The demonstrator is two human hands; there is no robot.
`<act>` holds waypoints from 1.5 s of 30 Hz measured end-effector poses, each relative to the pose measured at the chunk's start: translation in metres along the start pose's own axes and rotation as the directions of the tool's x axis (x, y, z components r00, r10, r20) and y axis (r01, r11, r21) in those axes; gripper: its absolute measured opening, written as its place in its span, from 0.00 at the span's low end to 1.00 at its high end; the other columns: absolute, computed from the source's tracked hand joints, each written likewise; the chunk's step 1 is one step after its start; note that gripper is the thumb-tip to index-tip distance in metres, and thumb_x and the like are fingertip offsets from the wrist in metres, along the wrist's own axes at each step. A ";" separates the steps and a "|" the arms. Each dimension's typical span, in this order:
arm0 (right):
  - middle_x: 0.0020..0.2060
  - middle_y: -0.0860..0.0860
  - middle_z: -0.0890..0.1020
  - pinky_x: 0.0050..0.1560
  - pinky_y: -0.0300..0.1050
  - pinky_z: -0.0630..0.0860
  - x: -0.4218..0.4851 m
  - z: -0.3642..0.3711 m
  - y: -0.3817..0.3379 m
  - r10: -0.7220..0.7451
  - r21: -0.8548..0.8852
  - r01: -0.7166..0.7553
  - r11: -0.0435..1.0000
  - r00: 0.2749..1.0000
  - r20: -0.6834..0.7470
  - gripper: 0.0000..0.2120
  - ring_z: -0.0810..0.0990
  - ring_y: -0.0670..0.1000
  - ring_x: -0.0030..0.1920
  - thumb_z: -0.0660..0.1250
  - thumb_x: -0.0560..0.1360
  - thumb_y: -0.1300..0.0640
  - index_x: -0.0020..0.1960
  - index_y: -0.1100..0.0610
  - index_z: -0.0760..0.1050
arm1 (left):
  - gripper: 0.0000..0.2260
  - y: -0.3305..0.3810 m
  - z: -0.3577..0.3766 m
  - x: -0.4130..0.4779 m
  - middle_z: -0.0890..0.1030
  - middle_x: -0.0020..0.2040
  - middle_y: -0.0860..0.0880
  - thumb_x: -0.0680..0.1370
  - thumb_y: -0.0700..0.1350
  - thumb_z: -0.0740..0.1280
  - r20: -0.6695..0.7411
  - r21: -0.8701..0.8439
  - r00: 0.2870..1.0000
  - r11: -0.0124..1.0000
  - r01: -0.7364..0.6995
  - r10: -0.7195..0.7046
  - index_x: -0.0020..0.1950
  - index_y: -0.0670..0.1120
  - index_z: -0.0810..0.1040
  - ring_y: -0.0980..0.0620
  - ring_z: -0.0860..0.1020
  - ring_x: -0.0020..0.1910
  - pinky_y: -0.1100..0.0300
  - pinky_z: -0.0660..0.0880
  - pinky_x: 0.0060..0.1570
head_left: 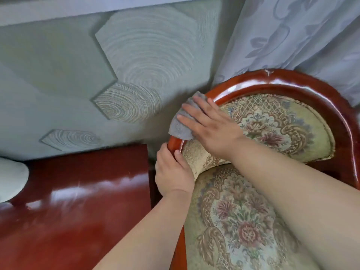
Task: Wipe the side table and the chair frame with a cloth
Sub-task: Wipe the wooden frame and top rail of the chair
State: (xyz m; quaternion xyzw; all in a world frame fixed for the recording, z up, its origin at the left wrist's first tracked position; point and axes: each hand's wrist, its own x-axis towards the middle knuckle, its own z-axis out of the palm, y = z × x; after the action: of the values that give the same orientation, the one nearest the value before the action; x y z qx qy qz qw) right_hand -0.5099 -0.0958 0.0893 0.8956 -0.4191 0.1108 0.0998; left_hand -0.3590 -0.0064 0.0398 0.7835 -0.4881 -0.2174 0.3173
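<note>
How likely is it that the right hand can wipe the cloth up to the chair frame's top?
Likely yes: the right hand presses the cloth on the chair frame, whose rim runs bare above; the left hand grips lower.

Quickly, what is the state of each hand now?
Left hand: grips the glossy red-brown wooden chair frame.
Right hand: open, straight fingers pressing the grey terry cloth on that frame.

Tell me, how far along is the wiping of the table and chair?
Done: unclear; the side table gleams, but shine alone does not prove wiping. In hand: the right hand presses the grey cloth flat on the left curve of the chair frame, while the left hand grips the frame just below. Left: probably the frame's top and right side, where the cloth is not yet.
</note>
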 end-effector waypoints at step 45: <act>0.76 0.66 0.67 0.79 0.66 0.41 0.017 -0.002 0.016 0.196 0.009 -0.195 0.981 0.979 -0.055 0.25 0.57 0.72 0.78 0.56 0.82 0.47 0.77 0.52 0.69 | 0.21 0.002 0.012 -0.005 0.76 0.69 0.45 0.84 0.50 0.57 -0.114 0.243 0.992 0.967 0.078 -0.052 0.77 0.46 0.67 0.37 0.77 0.61 0.43 0.72 0.55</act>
State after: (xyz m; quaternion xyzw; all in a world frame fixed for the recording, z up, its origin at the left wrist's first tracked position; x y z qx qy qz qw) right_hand -0.5117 -0.1178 0.0969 0.8468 -0.5020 0.1458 0.0987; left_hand -0.3704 -0.0057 0.0325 0.8430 -0.4677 -0.1230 0.2357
